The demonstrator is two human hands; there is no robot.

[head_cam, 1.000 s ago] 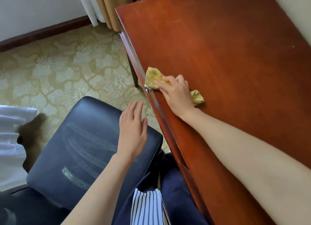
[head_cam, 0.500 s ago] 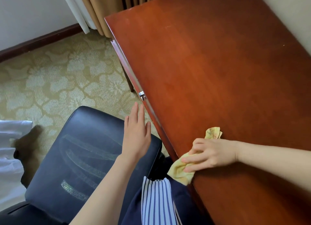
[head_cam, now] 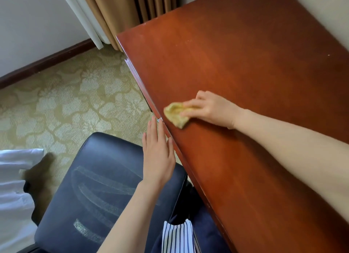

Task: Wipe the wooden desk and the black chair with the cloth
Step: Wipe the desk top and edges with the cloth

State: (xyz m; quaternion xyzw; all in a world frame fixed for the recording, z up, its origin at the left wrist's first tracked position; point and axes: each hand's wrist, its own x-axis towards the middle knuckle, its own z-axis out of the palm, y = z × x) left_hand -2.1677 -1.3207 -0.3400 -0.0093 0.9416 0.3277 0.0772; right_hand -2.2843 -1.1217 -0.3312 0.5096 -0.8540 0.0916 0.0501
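Sweeps the yellow cloth [head_cam: 174, 114] back up the wooden desk [head_cam: 236, 63] from its overhang at the near front edge half a second ago, with the right hand [head_cam: 211, 109] now farther along the top. Nearest the camera, a blue-and-white striped garment [head_cam: 177, 237] and dark blue trousers [head_cam: 205, 239], tucked between chair and desk. Just beyond, the black chair [head_cam: 98, 186], pale streaks across its padded seat, drawn close to the desk's front edge. Above the seat's right corner, the left hand [head_cam: 157, 152], flat, fingers straight and together, holding nothing, fingertips just beside a small metal drawer pull [head_cam: 159, 119]; contact with the chair not clear. On the desk top, close to the front edge, the crumpled cloth, gripped under the curled fingers of the right hand, forearm stretched across the wood from the right. At left, white bedding [head_cam: 13, 196] over a floral patterned carpet [head_cam: 66, 105]. Farther back, a dark skirting board [head_cam: 45, 61] along a pale wall [head_cam: 28, 25], and tan curtains [head_cam: 122, 12] hanging behind the desk's far corner.
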